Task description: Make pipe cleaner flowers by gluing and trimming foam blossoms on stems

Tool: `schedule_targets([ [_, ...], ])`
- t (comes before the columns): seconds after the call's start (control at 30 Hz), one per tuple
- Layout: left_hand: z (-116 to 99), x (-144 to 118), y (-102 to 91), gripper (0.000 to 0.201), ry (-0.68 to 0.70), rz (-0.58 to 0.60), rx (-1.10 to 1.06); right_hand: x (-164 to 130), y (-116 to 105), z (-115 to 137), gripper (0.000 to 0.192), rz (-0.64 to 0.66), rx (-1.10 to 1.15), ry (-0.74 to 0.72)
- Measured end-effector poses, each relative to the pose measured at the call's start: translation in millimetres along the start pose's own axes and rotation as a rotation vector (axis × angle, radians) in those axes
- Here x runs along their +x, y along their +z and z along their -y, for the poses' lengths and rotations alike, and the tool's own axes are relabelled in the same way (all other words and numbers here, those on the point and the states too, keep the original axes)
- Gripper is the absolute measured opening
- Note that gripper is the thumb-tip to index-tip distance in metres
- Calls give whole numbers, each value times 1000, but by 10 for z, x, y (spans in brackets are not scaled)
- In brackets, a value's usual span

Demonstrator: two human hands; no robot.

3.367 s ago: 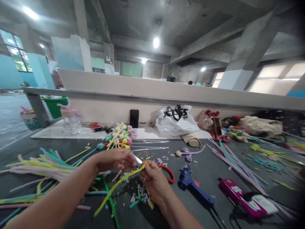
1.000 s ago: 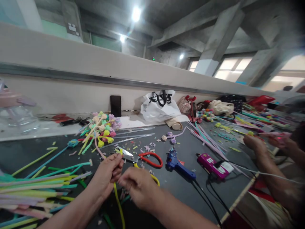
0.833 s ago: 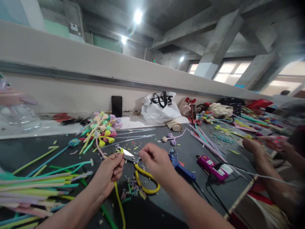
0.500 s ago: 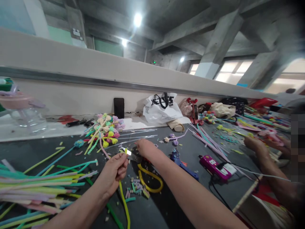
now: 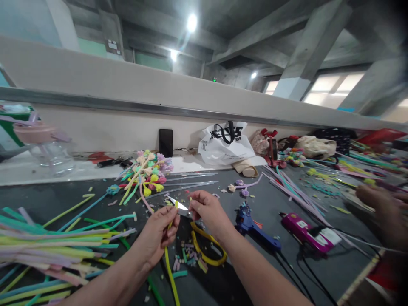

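Note:
My left hand (image 5: 159, 236) pinches the top end of a long yellow pipe cleaner (image 5: 170, 276) that hangs down toward me. Just to its right, my right hand (image 5: 208, 212) is raised above the dark table (image 5: 79, 208), with its fingertips pinched on a short yellow piece (image 5: 190, 199). The scissors (image 5: 178, 205) lie beneath it. Only their blade tip shows between my hands, and the handles are hidden by my right hand. A curled yellow pipe cleaner loop (image 5: 207, 253) lies under my right wrist among small cut scraps (image 5: 188, 257).
A heap of coloured pipe cleaners (image 5: 47, 242) lies on the left, and a bunch of finished flowers (image 5: 148, 172) sits behind my hands. A blue glue gun (image 5: 255, 229) and a magenta one (image 5: 306, 233) lie on the right. Another person's hand (image 5: 382, 212) is at far right.
My right hand reached forward onto the scissors, then drew back up with its fingertips pinched. My left hand kept hold of the yellow pipe cleaner. The view shifted slightly.

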State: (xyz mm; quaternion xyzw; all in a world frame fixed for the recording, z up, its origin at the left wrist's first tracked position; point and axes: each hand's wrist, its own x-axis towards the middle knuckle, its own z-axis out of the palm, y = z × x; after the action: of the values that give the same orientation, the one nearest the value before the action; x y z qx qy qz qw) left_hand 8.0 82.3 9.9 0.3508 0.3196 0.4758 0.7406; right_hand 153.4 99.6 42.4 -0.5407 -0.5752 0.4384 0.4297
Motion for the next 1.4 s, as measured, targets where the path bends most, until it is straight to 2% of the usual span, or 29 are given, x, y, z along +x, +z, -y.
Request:
schedule_targets([
  [0.13,0,-10,21,24,-44,-20,-2,-20,2,-23,12,38,110,25],
  [0.27,5,-6,14,22,-75,28,-10,-42,12,-41,14,68,148,30],
  [0.43,12,10,-17,19,-99,78,-25,-48,48,-77,16,88,152,9],
  [0.57,15,-8,-9,19,-108,108,-21,-39,62,-112,14,74,55,-27],
  [0.67,4,-15,-7,21,-100,98,-12,-23,43,-150,12,28,-96,-103],
  [0.8,-38,19,-59,22,3,22,-63,3,-5,-172,8,-9,-260,-218],
  [0.87,-58,35,-92,22,31,17,-88,5,-27,-152,13,-10,-304,-284],
  [0.93,-66,39,-109,21,34,27,-100,-6,-50,-116,17,-34,-335,-346],
  [1.03,-63,25,-101,20,24,54,-113,-38,-107,-59,10,-133,-349,-388],
  [1.13,-62,16,-96,20,13,72,-129,-64,-183,-15,20,-250,-336,-412],
  [1.27,-80,40,-146,20,12,71,-154,-141,-182,98,18,-304,-340,-477],
  [1.33,-91,46,-169,20,14,74,-167,-263,-85,206,12,-247,-417,-563],
  [1.37,-96,44,-173,21,14,78,-173,-349,-10,261,12,-150,-494,-628],
  [1.4,-99,41,-173,22,11,83,-177,-445,80,309,14,7,-590,-676],
])
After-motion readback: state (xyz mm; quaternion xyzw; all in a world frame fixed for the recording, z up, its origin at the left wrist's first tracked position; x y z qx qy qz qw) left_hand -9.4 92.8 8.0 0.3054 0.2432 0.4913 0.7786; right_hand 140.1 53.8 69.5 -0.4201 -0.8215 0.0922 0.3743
